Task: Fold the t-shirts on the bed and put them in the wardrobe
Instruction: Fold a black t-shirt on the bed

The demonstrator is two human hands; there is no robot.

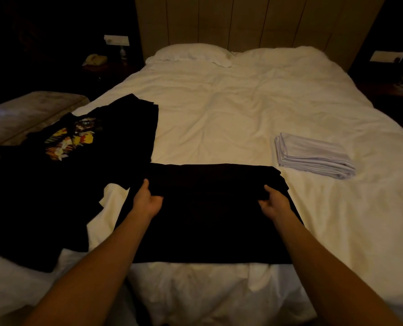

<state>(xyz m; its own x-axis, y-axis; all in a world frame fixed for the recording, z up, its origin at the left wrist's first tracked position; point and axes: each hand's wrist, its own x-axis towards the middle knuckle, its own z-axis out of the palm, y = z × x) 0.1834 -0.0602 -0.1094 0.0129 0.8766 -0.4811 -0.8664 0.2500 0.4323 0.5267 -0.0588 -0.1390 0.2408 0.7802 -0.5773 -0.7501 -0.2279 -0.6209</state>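
Black cotton-looking t-shirt (pixel 210 215), lower centre of frame, flat on white bed (pixel 219 109), partly folded into a wide rectangle, far edge doubled over into a thick band. Left hand (pixel 148 200) pinching that doubled edge at its left end, thumb on top, fingers curled under. Right hand (pixel 274 200) pinching same edge at right end, same grip. Both forearms bare, reaching in from bottom corners.

No readable writing anywhere. Second black t-shirt (pixel 73 142) at left of frame, spread out unfolded, printed graphic in yellow, orange and white, no legible lettering; more dark cloth bunched below it, touching the near-left corner of the held shirt.

Folded pale grey-white stack (pixel 313 156) at right of frame, well apart from the hands, neat layered edges. Sheet wrinkled, matte. White pillow (pixel 191 52) at upper centre against panelled wooden headboard (pixel 242 20). Dark nightstand (pixel 106 69) upper left, pale telephone-like object and small bottle on it, too dim to confirm.
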